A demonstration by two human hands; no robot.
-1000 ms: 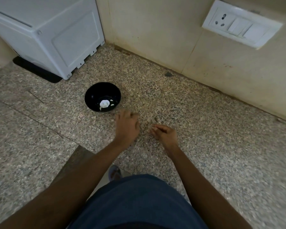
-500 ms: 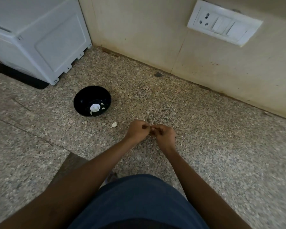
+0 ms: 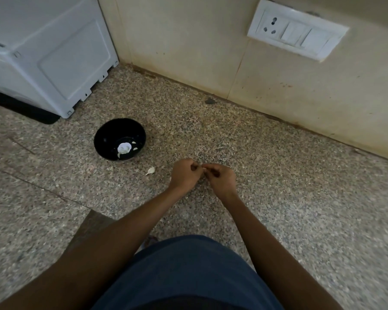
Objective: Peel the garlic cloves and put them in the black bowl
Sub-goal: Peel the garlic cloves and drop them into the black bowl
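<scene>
Clove (image 3: 203, 169) pinched between both hands (image 3: 185, 174) (fingertips)

Speckled granite counter (image 3: 278, 209), a fine grain of grey, tan and black, and on it the glossy black bowl (image 3: 105, 139) with white garlic pieces (image 3: 123, 148) inside. A pale off-white clove (image 3: 151, 170) lies on the speckle; cream wall (image 3: 188, 41), white switch plate (image 3: 297, 34), white appliance (image 3: 49, 59), dark blue garment (image 3: 188, 276).

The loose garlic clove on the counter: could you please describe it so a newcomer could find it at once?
Start at the white appliance in the far left corner and come forward to the black bowl. The garlic clove lies on the speckled counter between that bowl and the left hand, the only pale piece outside the bowl.
</scene>
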